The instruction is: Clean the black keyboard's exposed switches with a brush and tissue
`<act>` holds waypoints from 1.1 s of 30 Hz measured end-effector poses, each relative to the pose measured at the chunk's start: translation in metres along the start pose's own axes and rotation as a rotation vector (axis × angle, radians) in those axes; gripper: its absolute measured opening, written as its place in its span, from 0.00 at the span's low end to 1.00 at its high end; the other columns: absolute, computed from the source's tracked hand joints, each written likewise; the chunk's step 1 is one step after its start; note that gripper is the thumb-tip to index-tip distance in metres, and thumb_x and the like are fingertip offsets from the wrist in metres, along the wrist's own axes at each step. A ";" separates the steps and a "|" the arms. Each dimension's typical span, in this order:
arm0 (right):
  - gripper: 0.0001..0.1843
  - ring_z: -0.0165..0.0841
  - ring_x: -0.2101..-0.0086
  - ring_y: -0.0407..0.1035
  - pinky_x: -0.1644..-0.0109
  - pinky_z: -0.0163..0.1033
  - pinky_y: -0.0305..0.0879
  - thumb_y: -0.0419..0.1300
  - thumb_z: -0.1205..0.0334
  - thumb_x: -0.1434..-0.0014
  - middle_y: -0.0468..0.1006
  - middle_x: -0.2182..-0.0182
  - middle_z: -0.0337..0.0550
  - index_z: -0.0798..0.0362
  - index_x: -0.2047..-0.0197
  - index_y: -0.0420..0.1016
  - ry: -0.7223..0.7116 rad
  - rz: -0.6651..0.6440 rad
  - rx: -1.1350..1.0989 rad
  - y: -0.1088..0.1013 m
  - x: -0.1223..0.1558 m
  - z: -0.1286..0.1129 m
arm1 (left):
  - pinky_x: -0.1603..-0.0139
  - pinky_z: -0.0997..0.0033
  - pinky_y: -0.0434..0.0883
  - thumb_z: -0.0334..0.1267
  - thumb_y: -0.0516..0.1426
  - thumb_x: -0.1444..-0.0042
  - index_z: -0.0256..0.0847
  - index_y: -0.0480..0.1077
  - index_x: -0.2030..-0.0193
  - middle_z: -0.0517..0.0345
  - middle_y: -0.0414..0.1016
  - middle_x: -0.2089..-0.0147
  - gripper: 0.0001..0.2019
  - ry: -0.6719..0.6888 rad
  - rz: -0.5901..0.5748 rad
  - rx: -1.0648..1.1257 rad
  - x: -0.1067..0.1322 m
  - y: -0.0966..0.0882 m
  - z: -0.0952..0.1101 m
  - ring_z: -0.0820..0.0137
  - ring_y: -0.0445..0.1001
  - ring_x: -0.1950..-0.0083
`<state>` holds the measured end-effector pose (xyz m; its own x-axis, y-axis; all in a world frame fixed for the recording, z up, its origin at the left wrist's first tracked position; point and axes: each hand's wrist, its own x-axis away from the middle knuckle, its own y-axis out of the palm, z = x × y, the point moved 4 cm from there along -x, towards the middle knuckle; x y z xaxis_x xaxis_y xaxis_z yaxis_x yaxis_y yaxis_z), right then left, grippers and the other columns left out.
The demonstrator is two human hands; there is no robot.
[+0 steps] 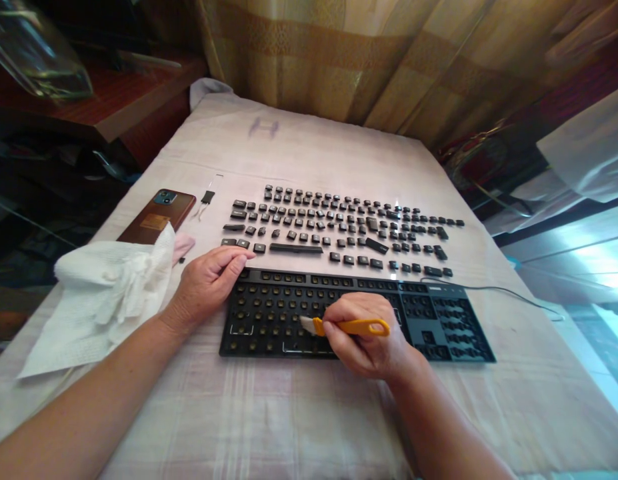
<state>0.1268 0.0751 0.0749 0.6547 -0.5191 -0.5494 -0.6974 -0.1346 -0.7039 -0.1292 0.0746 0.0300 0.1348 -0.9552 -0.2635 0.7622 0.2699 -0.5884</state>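
A black keyboard (pixel 427 313) lies on the cloth with its keycaps off, the switch posts and wire stabilizers exposed. My left hand (pixel 209 279) is closed at the keyboard's upper left corner, thumb and fingers drawn together against its edge. In my right hand (pixel 366 333) is a small brush (pixel 356 327) with a yellow-orange handle and pale bristles. Its bristle tip touches the area among the posts left of the keyboard's middle. Beyond the keyboard, removed keycaps (pixel 313 222) are set out in rows, with the long spacebar (pixel 295 249) in front.
Crumpled white paper towel (pixel 106 293) lies beside my left forearm. Behind it are a phone (pixel 159 217) and a wire keycap puller (pixel 207 197). The keyboard's cable (pixel 509 291) runs right. A wooden desk (pixel 133 93) stands back left; a curtain (pixel 329 60) hangs behind.
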 end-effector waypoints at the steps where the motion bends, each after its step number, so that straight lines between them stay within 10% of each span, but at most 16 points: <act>1: 0.11 0.27 0.82 0.62 0.75 0.34 0.56 0.53 0.69 0.37 0.69 0.83 0.35 0.51 0.72 0.67 -0.003 -0.007 -0.010 0.000 0.000 -0.001 | 0.41 0.66 0.73 0.50 0.53 0.36 0.42 0.79 0.56 0.56 0.83 0.53 0.18 -0.002 0.000 0.000 0.000 0.000 0.000 0.64 0.79 0.48; 33: 0.15 0.26 0.81 0.69 0.77 0.32 0.61 0.58 0.60 0.30 0.75 0.81 0.35 0.51 0.70 0.70 -0.033 0.026 -0.071 -0.001 -0.001 0.001 | 0.40 0.64 0.73 0.51 0.51 0.37 0.44 0.79 0.56 0.56 0.83 0.51 0.19 -0.023 -0.022 -0.018 0.000 0.000 0.003 0.64 0.79 0.48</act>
<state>0.1272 0.0763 0.0754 0.6443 -0.4953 -0.5827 -0.7327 -0.1814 -0.6560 -0.1274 0.0743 0.0327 0.1327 -0.9635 -0.2326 0.7535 0.2505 -0.6079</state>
